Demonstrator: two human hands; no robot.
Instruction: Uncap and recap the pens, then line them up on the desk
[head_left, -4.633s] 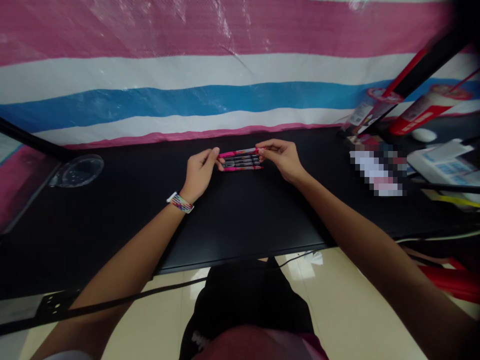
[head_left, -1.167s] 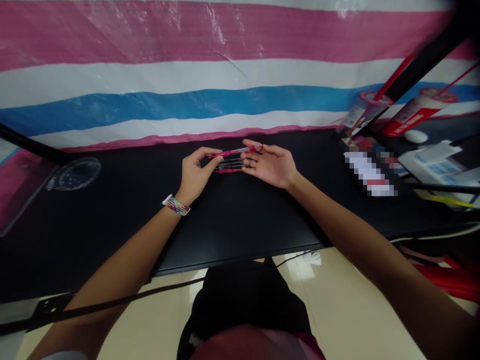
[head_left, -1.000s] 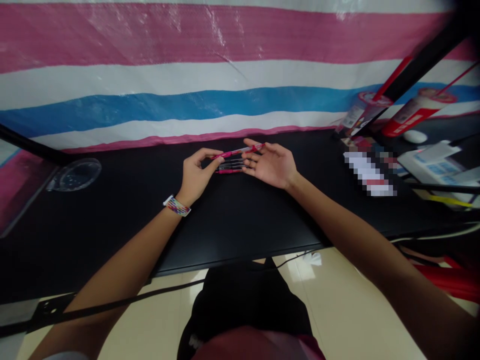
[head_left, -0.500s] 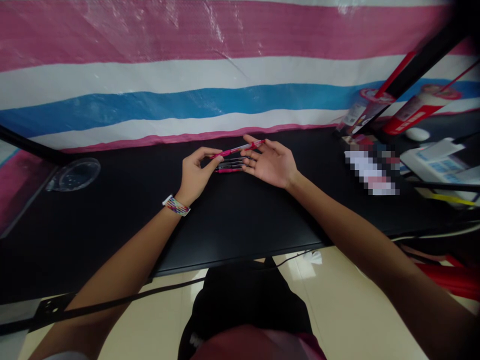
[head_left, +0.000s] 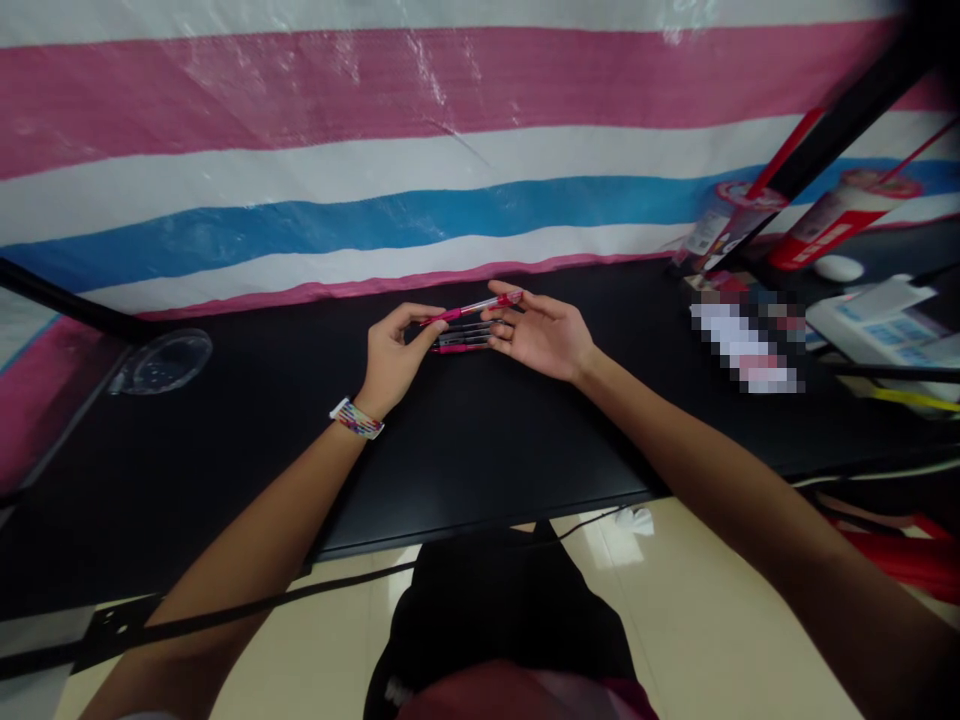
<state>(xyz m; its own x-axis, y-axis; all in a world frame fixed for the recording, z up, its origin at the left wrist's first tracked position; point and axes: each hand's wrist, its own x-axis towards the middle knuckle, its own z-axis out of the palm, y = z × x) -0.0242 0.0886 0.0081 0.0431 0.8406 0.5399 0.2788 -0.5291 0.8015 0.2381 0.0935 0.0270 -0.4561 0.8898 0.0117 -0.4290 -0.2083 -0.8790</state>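
Note:
My left hand (head_left: 397, 350) pinches one end of a red pen (head_left: 480, 306) between thumb and fingers, above the black desk. The pen slants slightly up to the right. Its other end lies against the fingers of my right hand (head_left: 546, 335), which are stretched out with the palm turned up. Under the red pen, several more pens (head_left: 465, 335), black ones and a red one, lie side by side between my hands. Their right ends reach my right fingertips, and their left ends are partly hidden by my left hand.
A clear plastic lid (head_left: 161, 362) lies at the left on the black desk (head_left: 480, 450). Two drink cups with straws (head_left: 735, 215), a white egg-shaped object (head_left: 838, 268) and a blurred-out packet (head_left: 750, 345) are at the right. Striped sheeting (head_left: 420, 215) hangs behind.
The red pen's right end has shifted slightly left and down, and the fingers of my right hand have drawn closer together. The camera view has tilted a little upward.

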